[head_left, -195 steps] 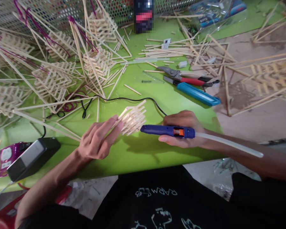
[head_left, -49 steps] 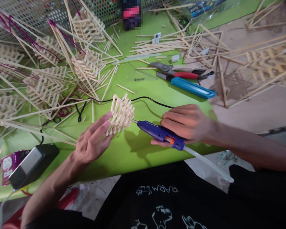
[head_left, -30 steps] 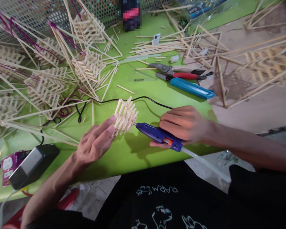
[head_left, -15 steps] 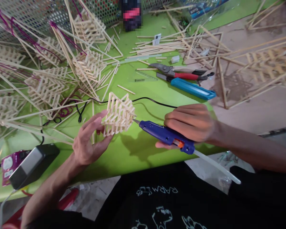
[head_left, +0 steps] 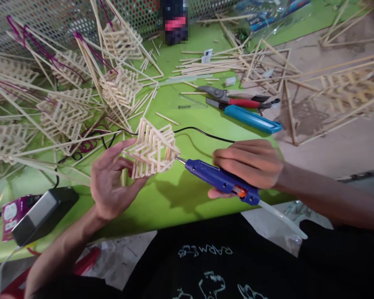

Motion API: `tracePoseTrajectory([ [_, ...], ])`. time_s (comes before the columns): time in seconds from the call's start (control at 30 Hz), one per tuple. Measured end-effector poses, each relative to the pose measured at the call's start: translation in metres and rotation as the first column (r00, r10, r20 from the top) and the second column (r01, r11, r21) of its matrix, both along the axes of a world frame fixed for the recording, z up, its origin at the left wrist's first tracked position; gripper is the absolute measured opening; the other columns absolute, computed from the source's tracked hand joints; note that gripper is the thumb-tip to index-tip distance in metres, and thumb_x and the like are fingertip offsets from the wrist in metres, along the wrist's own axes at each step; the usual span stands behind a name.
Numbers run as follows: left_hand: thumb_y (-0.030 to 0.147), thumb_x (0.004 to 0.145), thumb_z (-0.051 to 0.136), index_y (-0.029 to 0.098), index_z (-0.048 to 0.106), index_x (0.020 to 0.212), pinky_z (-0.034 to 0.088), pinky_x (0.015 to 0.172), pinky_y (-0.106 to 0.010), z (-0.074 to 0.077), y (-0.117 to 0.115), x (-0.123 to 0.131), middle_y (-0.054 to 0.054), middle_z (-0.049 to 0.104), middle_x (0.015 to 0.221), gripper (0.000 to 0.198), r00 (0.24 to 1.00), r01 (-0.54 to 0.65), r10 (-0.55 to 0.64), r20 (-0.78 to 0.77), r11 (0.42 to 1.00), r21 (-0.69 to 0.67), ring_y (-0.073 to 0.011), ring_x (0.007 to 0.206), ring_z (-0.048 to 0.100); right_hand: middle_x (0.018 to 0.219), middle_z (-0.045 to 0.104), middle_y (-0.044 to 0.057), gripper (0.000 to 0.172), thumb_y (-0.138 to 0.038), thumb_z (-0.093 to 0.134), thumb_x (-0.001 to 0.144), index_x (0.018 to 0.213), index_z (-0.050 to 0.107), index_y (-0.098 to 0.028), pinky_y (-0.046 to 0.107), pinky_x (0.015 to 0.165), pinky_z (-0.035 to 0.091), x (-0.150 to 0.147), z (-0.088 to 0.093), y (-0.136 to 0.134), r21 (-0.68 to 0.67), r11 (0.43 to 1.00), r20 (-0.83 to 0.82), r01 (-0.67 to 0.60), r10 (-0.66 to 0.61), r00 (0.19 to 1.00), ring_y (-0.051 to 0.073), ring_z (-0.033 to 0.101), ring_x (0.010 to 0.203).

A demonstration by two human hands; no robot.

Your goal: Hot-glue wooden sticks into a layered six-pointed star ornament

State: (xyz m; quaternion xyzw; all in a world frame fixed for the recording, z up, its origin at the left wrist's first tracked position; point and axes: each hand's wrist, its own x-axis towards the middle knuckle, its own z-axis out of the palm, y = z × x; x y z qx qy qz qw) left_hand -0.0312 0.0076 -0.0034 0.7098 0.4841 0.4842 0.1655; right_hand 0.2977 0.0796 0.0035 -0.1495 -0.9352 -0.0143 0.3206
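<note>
Between the thumb and fingers of my left hand (head_left: 114,182) is a small lattice of stacked wooden sticks (head_left: 152,149), held above the green table. My right hand (head_left: 249,164) is wrapped round a blue glue gun (head_left: 205,172), its metal tip pointing left at the lattice's right corner. Tip and corner meet or nearly meet; I cannot tell if they touch. A translucent glue stick (head_left: 282,218) protrudes from the gun's rear. A black cord (head_left: 202,132) runs across the table behind the lattice.
Several stick lattices with purple string (head_left: 65,112) fill the left side. Pruning shears (head_left: 230,99) and a blue cutter (head_left: 252,119) lie beyond my right hand, near loose sticks (head_left: 208,65). A black and grey box (head_left: 43,214) sits at the near left. The table edge (head_left: 143,226) is close to my body.
The lattice has turned and tilted in my left hand, whose fingers have shifted slightly left. My right hand and the glue gun have moved slightly right and down.
</note>
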Motion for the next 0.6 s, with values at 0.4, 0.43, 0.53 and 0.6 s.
tracePoseTrajectory([
  [0.4,0.036,0.078,0.085,0.029,0.050,0.139,0.064,0.077,-0.032,0.016,0.005,0.008,-0.007,0.060,0.138,0.071,0.971,0.043,0.012,0.237,0.974,-0.223,-0.0282,0.128,0.059,0.086,0.076,0.006,0.052,-0.075,0.066,0.079,0.089,0.072,-0.025,0.033,0.066,0.064,0.014,-0.001,0.015,0.087,0.994,-0.055,-0.066,0.071,0.996,0.019,0.071,0.068],
  [0.43,0.037,0.078,0.086,0.029,0.050,0.139,0.064,0.077,-0.031,0.016,0.005,0.008,-0.008,0.060,0.138,0.072,0.967,0.057,0.008,0.255,0.968,-0.246,-0.0265,0.124,0.062,0.086,0.077,0.006,0.053,-0.077,0.066,0.078,0.087,0.072,-0.025,0.033,0.065,0.064,0.016,-0.001,0.017,0.067,0.997,-0.049,-0.033,0.036,0.998,0.019,0.071,0.067],
  [0.53,0.035,0.076,0.087,0.028,0.050,0.139,0.065,0.077,-0.028,0.013,0.005,0.008,-0.011,0.061,0.139,0.073,0.945,0.107,-0.003,0.327,0.947,-0.302,-0.0216,0.111,0.068,0.087,0.077,0.007,0.057,-0.080,0.066,0.075,0.086,0.073,-0.025,0.034,0.064,0.064,0.015,-0.003,0.018,0.015,0.999,-0.022,0.031,-0.031,0.999,0.020,0.072,0.068],
  [0.6,0.032,0.076,0.087,0.027,0.051,0.139,0.065,0.080,-0.029,0.011,0.005,0.008,-0.012,0.060,0.139,0.073,0.927,0.138,-0.003,0.376,0.932,-0.334,-0.0201,0.107,0.069,0.089,0.078,0.006,0.055,-0.078,0.066,0.076,0.089,0.073,-0.026,0.032,0.064,0.064,0.012,-0.003,0.016,0.035,0.999,-0.036,-0.024,0.026,0.999,0.019,0.072,0.068],
])
